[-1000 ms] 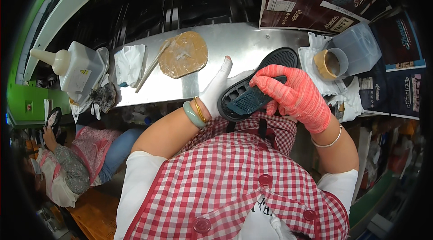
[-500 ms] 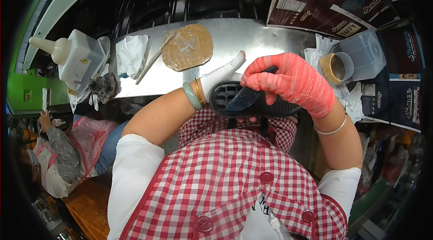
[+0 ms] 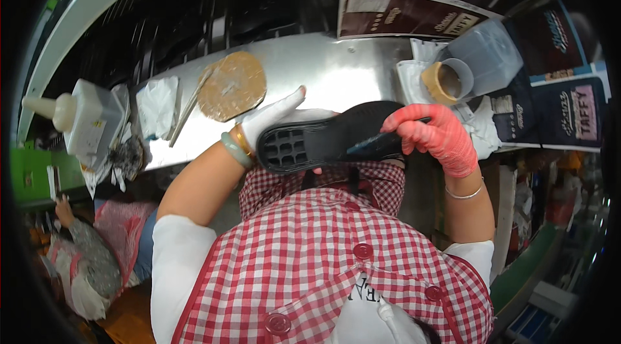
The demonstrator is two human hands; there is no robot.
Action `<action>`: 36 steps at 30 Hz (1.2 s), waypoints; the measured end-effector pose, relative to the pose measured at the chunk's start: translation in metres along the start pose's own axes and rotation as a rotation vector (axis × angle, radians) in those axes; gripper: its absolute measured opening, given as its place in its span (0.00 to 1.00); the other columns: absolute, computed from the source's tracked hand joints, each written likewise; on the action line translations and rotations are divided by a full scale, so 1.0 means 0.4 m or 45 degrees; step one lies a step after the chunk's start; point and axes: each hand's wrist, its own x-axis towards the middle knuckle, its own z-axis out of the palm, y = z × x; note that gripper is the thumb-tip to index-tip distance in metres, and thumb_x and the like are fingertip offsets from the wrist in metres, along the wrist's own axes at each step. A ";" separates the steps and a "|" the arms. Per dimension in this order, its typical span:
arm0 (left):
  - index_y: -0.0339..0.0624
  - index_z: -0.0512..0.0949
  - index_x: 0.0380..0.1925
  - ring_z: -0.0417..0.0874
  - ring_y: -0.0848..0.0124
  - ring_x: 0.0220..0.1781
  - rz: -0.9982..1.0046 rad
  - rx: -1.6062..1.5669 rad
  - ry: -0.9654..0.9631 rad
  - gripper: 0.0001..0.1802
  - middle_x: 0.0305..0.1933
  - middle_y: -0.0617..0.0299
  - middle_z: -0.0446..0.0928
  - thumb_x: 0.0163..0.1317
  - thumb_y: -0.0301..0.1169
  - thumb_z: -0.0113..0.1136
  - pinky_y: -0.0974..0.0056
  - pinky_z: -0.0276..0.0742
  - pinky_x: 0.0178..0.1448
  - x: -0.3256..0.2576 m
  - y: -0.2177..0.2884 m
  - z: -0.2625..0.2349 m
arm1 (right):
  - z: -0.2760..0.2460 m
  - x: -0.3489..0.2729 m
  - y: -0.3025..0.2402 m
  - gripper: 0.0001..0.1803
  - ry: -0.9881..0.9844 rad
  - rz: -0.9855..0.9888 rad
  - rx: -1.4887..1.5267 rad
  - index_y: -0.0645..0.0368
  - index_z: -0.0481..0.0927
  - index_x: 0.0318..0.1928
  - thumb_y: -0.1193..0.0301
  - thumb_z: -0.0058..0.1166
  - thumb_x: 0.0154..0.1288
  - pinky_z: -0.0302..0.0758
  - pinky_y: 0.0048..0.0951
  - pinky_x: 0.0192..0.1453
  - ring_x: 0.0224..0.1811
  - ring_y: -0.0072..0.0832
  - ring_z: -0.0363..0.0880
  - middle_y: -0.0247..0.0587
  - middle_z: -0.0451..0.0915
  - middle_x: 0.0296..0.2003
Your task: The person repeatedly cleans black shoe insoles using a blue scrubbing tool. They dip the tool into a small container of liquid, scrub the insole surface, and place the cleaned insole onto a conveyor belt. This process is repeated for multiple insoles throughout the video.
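While the white-gloved left hand (image 3: 279, 116) cups the black rubber shoe sole (image 3: 326, 140) from behind, the red-gloved right hand (image 3: 435, 137) pinches a dark brush (image 3: 372, 145) against it, above the steel bench's (image 3: 336, 72) near edge.

bare bench (image 3: 336, 72) between disc (image 3: 231, 85), cup (image 3: 447, 80)

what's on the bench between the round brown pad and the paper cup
Bare metal bench between pad and cup in the head view; only the left hand's fingertip reaches near.
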 end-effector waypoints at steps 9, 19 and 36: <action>0.38 0.56 0.66 0.60 0.55 0.69 0.983 0.038 -0.088 0.31 0.67 0.50 0.60 0.61 0.29 0.49 0.39 0.53 0.70 -0.001 0.056 -0.030 | -0.193 -0.060 0.086 0.16 1.151 -0.340 0.110 0.59 0.81 0.43 0.60 0.57 0.64 0.62 0.12 0.23 0.23 0.10 0.73 0.29 0.82 0.36; 0.47 0.63 0.62 0.72 0.49 0.59 0.501 -0.571 0.387 0.37 0.59 0.51 0.70 0.67 0.61 0.25 0.53 0.78 0.39 0.024 -0.171 0.035 | -0.244 -0.009 0.160 0.14 1.188 -0.198 0.169 0.63 0.81 0.42 0.65 0.59 0.61 0.71 0.19 0.30 0.25 0.16 0.72 0.32 0.79 0.31; 0.43 0.60 0.64 0.64 0.38 0.64 0.538 -0.693 -0.122 0.39 0.64 0.41 0.61 0.59 0.54 0.56 0.34 0.75 0.52 0.114 -0.145 0.076 | 0.104 -0.012 0.064 0.15 0.798 -0.372 0.808 0.62 0.77 0.44 0.63 0.46 0.70 0.69 0.13 0.21 0.22 0.18 0.78 0.36 0.80 0.28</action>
